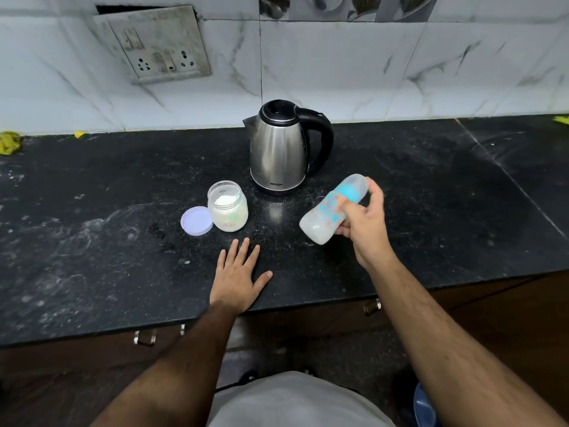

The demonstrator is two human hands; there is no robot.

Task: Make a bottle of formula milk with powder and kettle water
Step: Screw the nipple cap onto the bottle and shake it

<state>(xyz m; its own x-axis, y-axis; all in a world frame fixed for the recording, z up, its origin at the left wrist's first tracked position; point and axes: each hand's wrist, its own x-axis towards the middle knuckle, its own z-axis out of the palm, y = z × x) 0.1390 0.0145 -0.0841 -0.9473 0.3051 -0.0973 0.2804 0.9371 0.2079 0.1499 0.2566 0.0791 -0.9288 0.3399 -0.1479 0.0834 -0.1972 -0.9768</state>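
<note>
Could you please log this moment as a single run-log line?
right hand: holds capped bottle tilted | left hand: flat on counter | powder jar: open, lid beside | kettle: closed

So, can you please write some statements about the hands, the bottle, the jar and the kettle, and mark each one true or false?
1. The right hand holds the baby bottle tilted above the counter. True.
2. The left hand grips the kettle handle. False: it lies flat and open on the counter, touching nothing else.
3. The powder jar is open, and its lid lies beside it. True.
4. The kettle stands with its lid open. False: the lid is closed.
5. The bottle has no top on. False: its blue collar and clear cap are fitted.
</note>
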